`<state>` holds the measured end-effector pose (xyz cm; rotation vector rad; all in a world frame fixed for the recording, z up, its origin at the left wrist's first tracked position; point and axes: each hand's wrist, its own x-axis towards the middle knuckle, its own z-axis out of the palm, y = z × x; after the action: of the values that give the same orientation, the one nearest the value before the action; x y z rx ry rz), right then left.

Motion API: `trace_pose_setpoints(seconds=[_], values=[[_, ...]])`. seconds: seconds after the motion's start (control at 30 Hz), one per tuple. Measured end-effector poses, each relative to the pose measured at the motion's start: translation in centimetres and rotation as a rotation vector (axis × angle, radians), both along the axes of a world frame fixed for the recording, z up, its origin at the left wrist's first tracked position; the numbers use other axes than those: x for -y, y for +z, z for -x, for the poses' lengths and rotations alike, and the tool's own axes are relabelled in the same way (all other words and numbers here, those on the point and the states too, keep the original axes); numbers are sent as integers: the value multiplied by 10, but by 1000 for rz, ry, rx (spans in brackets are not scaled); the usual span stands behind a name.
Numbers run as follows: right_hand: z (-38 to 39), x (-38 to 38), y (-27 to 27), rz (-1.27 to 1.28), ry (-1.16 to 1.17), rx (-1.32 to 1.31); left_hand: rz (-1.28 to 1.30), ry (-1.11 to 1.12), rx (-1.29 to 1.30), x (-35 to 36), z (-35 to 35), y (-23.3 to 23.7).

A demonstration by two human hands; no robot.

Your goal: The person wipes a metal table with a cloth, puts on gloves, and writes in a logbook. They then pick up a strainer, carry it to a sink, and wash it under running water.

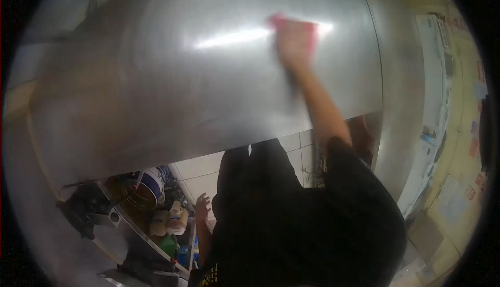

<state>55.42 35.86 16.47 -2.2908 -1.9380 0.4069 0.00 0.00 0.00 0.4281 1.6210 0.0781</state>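
Observation:
My right hand (pixel 295 50) presses a pink-red cloth (pixel 279 22) against a large brushed stainless steel surface (pixel 208 83). The cloth shows around the fingers, and both are blurred by motion. Low on the left, my left hand (pixel 202 206) hangs beside my leg with its fingers apart and holds nothing. Just left of it, below the edge of the steel, are pale plastic bottles (pixel 169 222).
A blue and white bucket (pixel 147 185) stands at the lower left near a dark metal appliance (pixel 88 211). Under me is a white tiled floor (pixel 200 182). Papers hang on the yellowish wall (pixel 458 172) at the right.

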Motion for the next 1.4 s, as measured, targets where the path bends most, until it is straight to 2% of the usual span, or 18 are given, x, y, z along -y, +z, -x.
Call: trace_pose_setpoints(seconds=[0.13, 0.2, 0.23, 0.27, 0.37, 0.43, 0.5, 0.53, 0.67, 0.7, 0.8, 0.93, 0.97, 1.13, 1.2, 1.27, 1.3, 1.4], values=[[109, 170, 5, -346, 464, -260, 58, -70, -46, 3, -11, 41], [51, 224, -7, -11, 292, -355, 24, -12, 0, 10, -30, 41], [-6, 225, -9, 74, 175, 8, 79, -2, 78, 31, -59, 25], [-61, 218, 1, 214, 86, 369, 132, 5, 140, 47, -79, 11], [-155, 98, -46, -416, -277, 493, 94, 44, 135, 62, -45, 25], [-133, 7, -25, -103, -366, 388, 58, 39, 59, 68, -22, 61], [-58, -44, -61, -463, 48, 361, -119, -104, 49, 72, -40, 59], [21, -48, -53, -480, 21, -294, -94, -64, 44, 77, -39, 58], [240, 76, -32, 264, 766, -542, -2, 16, 139, 122, -11, -3], [241, 118, -18, -301, 799, -536, 15, 82, 107, 116, -17, 5], [160, 167, -25, -125, 540, -394, 92, 257, 34, 85, -42, 19], [-31, 145, -58, -107, -8, 421, 107, 231, 123, 86, -44, 10], [-39, 89, -20, -9, -341, 335, 131, 236, 74, 79, -48, 11], [-102, -146, -1, -272, -626, 88, 94, 342, 9, 70, -70, 40], [-40, -219, 22, -3, -467, -99, 116, 374, -25, 66, -70, 66], [26, -227, -73, -459, 114, 2, 87, 412, -35, 65, -74, 83], [102, -209, -30, 271, 231, 157, 47, 400, -35, 64, -83, 82], [237, -59, -26, -11, 961, -390, 112, -52, 26, 31, -92, 94]])
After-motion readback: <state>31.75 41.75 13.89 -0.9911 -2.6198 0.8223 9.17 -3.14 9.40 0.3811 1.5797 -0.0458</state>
